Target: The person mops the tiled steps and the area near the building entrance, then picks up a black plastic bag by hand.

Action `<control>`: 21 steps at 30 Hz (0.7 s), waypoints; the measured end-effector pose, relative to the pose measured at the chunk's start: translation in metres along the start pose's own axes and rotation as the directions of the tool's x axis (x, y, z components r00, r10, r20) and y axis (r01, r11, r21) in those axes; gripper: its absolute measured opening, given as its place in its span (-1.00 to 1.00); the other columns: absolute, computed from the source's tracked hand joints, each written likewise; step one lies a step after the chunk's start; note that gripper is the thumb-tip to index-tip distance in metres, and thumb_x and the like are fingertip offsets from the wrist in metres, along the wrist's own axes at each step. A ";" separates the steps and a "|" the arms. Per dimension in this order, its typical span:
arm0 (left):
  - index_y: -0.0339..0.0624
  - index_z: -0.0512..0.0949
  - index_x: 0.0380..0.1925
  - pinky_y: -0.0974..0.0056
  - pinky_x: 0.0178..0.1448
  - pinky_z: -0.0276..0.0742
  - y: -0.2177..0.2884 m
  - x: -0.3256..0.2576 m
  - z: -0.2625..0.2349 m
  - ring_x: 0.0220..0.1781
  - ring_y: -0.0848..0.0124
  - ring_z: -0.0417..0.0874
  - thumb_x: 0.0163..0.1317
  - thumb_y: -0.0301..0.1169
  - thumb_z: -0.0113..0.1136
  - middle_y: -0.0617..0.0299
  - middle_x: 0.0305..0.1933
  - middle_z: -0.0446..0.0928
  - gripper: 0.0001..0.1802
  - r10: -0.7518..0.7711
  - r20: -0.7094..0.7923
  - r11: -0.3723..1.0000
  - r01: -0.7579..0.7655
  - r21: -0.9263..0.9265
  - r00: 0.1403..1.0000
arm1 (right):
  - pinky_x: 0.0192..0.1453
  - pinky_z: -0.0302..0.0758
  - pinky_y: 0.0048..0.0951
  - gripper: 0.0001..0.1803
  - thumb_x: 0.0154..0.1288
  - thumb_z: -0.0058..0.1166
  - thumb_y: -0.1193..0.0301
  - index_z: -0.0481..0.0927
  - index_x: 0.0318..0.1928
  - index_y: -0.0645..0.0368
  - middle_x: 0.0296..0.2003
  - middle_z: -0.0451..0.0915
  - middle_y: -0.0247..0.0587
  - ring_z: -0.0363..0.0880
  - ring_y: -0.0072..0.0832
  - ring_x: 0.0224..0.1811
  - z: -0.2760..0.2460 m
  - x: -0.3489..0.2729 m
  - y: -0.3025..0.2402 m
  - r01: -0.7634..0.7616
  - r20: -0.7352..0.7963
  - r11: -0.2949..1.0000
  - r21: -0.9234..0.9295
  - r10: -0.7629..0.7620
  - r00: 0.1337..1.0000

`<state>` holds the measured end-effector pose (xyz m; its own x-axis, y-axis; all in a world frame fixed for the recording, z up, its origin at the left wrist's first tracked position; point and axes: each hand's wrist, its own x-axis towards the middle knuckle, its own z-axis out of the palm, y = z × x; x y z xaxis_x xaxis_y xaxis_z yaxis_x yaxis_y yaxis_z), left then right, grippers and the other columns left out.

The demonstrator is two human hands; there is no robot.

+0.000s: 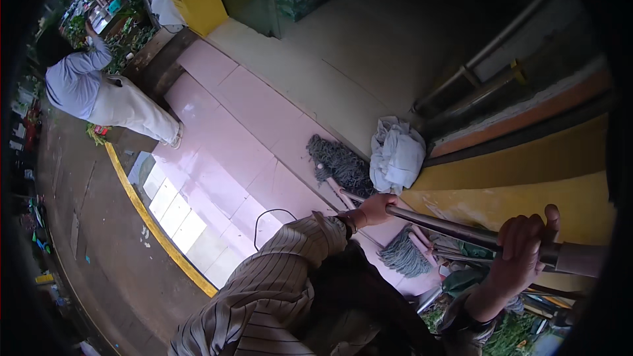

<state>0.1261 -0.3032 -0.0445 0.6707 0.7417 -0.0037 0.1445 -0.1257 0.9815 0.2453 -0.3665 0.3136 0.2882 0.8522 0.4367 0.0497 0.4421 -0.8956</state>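
Left hand (374, 209) and right hand (521, 250) both grip a metal mop handle (448, 225); dark mop head (339, 161) lies just beyond the left hand.

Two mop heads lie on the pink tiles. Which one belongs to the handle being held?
The dark grey mop head beside the white bag: the metal handle in both hands runs to it. The paler mop head lies apart, nearer the person.

A metal pole (455, 227) is gripped by both hands: the left hand (376, 209) is closed around it further down, the right hand (521, 250) near its upper end. A grey mop (339, 163) (strands spread on pink tiles (224, 132)) is seen beside a white bundle (395, 155). A person (105, 95) is bent over at upper left.
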 end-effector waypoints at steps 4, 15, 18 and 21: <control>-0.17 0.42 -0.57 0.20 -0.40 0.40 -0.037 -0.007 0.015 -0.45 0.15 0.54 -0.14 -0.34 0.22 0.10 -0.56 0.46 -0.80 0.021 0.070 0.995 -0.028 0.097 0.997 | -0.68 0.26 -0.55 -0.67 0.18 0.11 0.29 0.31 -0.14 0.11 -0.73 0.26 -0.44 0.22 -0.58 -0.78 -0.018 -0.028 -0.026 -0.027 -0.009 1.000 0.012 0.027 1.000; -0.12 0.40 -0.69 0.10 -0.24 0.32 -0.029 -0.031 0.158 -0.39 0.16 0.48 -0.07 -0.25 0.23 0.21 -0.56 0.44 -0.74 0.048 0.144 0.993 -0.063 0.104 0.988 | -0.56 0.52 -0.41 -0.95 0.10 0.12 0.52 0.54 -0.48 0.19 -0.61 0.52 -0.24 0.51 -0.44 -0.64 -0.118 -0.073 -0.069 -0.206 0.701 0.958 0.198 0.008 0.713; -0.13 0.38 -0.71 0.12 -0.32 0.33 -0.026 -0.034 0.199 -0.42 0.14 0.48 -0.09 -0.28 0.24 0.20 -0.57 0.44 -0.74 0.081 0.134 0.995 -0.088 0.051 0.988 | -0.60 0.52 -0.46 -0.94 0.02 0.19 0.53 0.55 -0.49 0.19 -0.65 0.51 -0.25 0.49 -0.49 -0.68 -0.141 -0.101 -0.080 -0.170 0.609 0.970 0.173 0.031 0.793; -0.14 0.38 -0.71 0.12 -0.35 0.34 -0.012 -0.041 0.235 -0.45 0.14 0.48 -0.11 -0.30 0.25 0.17 -0.59 0.44 -0.75 0.121 0.216 0.992 -0.127 0.014 0.969 | -0.66 0.50 -0.51 -0.91 -0.04 0.23 0.55 0.56 -0.51 0.19 -0.70 0.49 -0.27 0.45 -0.54 -0.76 -0.167 -0.140 -0.101 -0.088 0.374 0.994 0.062 0.058 0.926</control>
<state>0.2681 -0.4866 -0.1016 0.8247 0.5608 0.0733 0.0687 -0.2279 0.9713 0.3600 -0.5777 0.3286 -0.0880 0.9191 0.3841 -0.0355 0.3824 -0.9233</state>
